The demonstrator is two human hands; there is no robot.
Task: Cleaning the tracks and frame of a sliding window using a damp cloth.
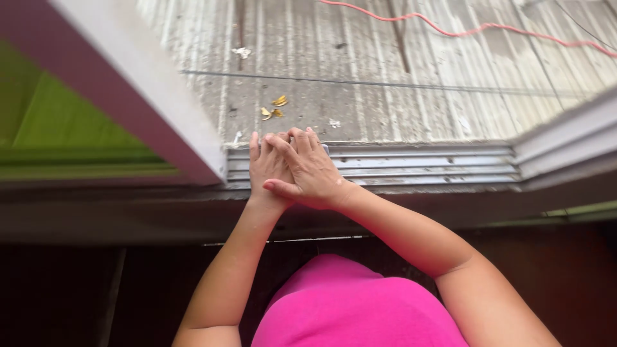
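Resting on the window track (418,164), both hands lie flat, right hand (308,170) stacked over left hand (267,167), fingers together, yellow scraps (275,108) just beyond the track.

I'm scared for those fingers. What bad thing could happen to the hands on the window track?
Both hands, the left hand under the right hand, press on the ridged metal window track. Its thin rails might scrape or pinch fingers, more so if the window frame beside them slid over.
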